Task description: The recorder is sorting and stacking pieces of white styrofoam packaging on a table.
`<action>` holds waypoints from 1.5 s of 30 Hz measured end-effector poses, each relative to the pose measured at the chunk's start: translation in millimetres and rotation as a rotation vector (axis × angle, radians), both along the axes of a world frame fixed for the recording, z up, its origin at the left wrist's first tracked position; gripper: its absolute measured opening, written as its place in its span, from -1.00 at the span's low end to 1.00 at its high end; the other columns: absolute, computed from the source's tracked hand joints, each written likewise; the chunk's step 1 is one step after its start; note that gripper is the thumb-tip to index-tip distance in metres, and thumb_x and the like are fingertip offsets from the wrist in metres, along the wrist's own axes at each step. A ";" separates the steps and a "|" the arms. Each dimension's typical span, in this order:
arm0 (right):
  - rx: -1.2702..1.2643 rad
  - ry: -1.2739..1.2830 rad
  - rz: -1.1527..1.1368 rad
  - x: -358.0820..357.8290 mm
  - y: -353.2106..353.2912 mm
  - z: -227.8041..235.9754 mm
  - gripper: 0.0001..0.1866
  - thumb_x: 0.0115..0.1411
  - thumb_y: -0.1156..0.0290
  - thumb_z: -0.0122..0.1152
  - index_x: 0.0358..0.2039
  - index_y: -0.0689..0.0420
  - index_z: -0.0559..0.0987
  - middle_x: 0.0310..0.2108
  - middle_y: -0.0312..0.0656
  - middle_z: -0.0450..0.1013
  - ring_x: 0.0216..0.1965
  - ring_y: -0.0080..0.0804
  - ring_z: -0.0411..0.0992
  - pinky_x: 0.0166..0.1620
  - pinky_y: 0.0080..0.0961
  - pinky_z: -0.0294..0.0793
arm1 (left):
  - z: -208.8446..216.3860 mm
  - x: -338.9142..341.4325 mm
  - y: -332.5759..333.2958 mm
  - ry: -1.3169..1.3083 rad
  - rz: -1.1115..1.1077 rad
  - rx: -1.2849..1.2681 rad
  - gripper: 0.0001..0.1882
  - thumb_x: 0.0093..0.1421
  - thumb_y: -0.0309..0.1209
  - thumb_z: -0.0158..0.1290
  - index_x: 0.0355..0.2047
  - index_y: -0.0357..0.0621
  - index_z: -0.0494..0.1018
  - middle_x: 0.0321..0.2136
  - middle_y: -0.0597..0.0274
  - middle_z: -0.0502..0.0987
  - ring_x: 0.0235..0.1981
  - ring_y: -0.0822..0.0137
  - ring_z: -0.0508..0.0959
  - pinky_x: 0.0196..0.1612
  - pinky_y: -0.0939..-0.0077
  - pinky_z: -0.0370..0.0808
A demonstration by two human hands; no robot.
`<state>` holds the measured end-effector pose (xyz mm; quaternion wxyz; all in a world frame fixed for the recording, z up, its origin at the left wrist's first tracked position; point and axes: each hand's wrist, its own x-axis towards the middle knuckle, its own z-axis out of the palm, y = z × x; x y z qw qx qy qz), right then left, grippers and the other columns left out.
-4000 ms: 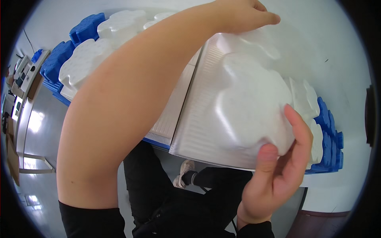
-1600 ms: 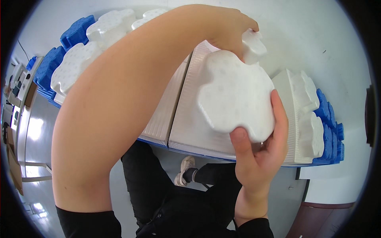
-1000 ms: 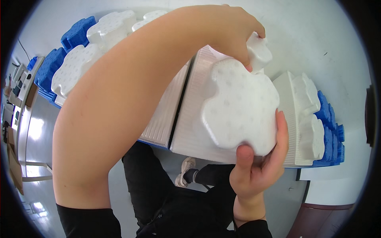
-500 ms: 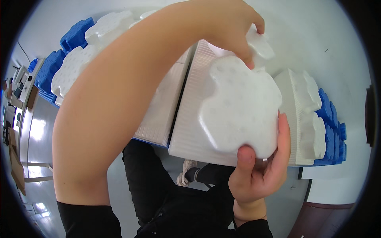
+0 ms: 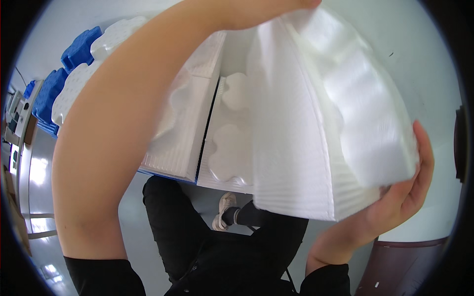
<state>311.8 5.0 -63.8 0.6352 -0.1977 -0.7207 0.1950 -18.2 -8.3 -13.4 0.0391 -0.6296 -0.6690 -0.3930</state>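
Both my hands hold a large white moulded plastic tray (image 5: 291,148), tilted up on its side, with a wavy, lumpy face toward the right. Whether it is one tray or several nested together, I cannot tell. My left hand (image 5: 276,12) reaches over to its far end at the top of the picture, its fingers partly cut off there. Along the near right end, my right hand (image 5: 402,195) has its fingers wrapped round the edge. Beneath and to the left of the lifted tray lies another white tray (image 5: 229,153) with rounded bumps.
A ribbed white tray stack (image 5: 182,160) stands left of a dark narrow gap, on a blue base. White lumpy trays (image 5: 79,89) and blue ones (image 5: 52,93) sit farther left. A white wall rises behind. A brown-red object (image 5: 405,266) stands at the lower right.
The white tray has come up off the pile and tipped onto its side, uncovering bumps below. My right hand has swung right with it; my left hand has moved up and slightly left.
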 end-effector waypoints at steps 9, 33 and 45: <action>0.293 -0.393 -0.122 80.6 35.7 -53.2 -0.49 0.52 0.25 -0.03 0.27 0.38 0.55 0.23 0.17 0.49 0.23 0.02 0.49 0.31 -0.12 0.45 | 7.9 15.9 -16.8 0.080 0.091 -0.233 -0.07 0.54 0.34 -0.25 0.49 -0.28 0.29 0.44 -0.33 0.31 0.48 -0.24 0.31 0.53 -0.06 0.24; -0.039 -1.144 0.107 -17.1 109.8 56.1 -0.36 0.59 -0.03 0.04 0.51 0.06 0.42 0.60 0.09 0.17 0.64 -0.03 0.06 0.60 -0.19 0.01 | 5.4 16.5 -12.6 0.120 0.025 -0.359 -0.14 0.59 0.27 -0.33 0.49 -0.24 0.31 0.44 -0.31 0.33 0.47 -0.26 0.33 0.52 -0.10 0.26; -0.039 -1.248 0.071 -19.8 99.5 45.4 -0.21 0.56 -0.15 0.00 0.60 0.09 0.26 0.64 0.15 0.05 0.68 0.15 -0.10 0.64 -0.09 -0.11 | 11.0 19.7 -20.7 0.156 -0.056 -0.378 -0.20 0.62 0.19 -0.36 0.41 -0.27 0.42 0.36 -0.36 0.40 0.39 -0.27 0.40 0.49 -0.10 0.29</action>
